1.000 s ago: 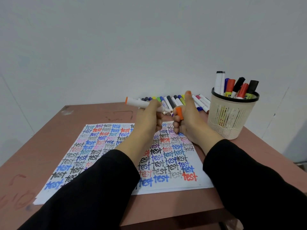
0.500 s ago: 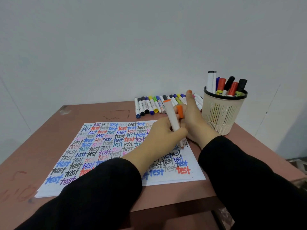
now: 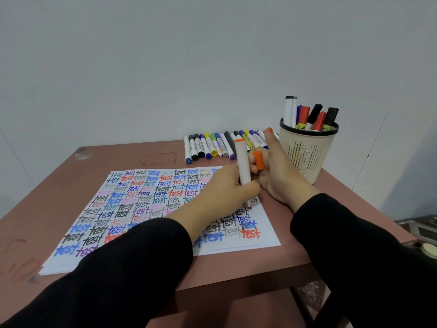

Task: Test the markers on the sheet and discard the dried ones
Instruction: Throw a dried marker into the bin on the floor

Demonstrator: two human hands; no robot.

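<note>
Orange cap [image 3: 259, 162] half hidden in right hand [image 3: 280, 177]; left hand [image 3: 225, 189] grips marker [image 3: 242, 162].

The sheet [image 3: 146, 202] carries one word only, "test", handwritten again and again in rows, in blue, black, red, purple, pink, grey and teal. The boldest red "test" stands near the sheet's corner, on the near side of the fingers [image 3: 253, 187] of the left hand [image 3: 227, 188]. Printed labels on the markers [image 3: 212, 145] lying beyond the fingers are too small to read.
</note>
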